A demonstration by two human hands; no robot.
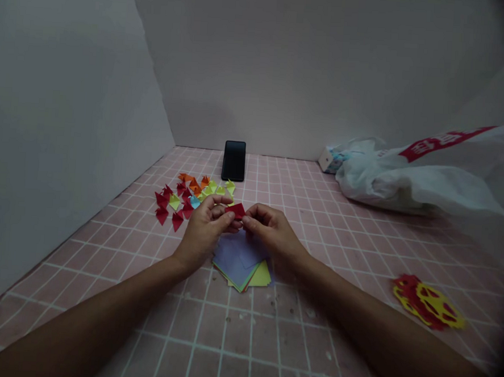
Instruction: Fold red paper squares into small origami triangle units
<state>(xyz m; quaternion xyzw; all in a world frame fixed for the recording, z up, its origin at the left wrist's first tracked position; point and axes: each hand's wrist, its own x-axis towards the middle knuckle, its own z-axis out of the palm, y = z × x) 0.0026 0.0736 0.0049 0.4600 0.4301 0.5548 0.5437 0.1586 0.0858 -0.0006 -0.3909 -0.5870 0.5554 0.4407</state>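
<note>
A small folded piece of red paper (235,211) is held up between both hands, above the table's middle. My left hand (209,223) pinches its left side between thumb and fingers. At the right corner, the thumb and fingertips of my right hand (269,228) close on the same paper. Beneath the hands lies a stack of square paper sheets (237,258), purple on top, with green and yellow edges fanned out. Just beyond my left hand, several folded paper cranes (177,220) in red, orange, yellow and blue stand in a loose group.
A black phone (234,160) leans upright near the back wall. To the back right, a white plastic bag (376,179) lies beside a tissue box (328,160). Red and yellow paper cut-outs (428,301) rest at the right. Walls bound the pink checked tabletop (233,352) at left and back.
</note>
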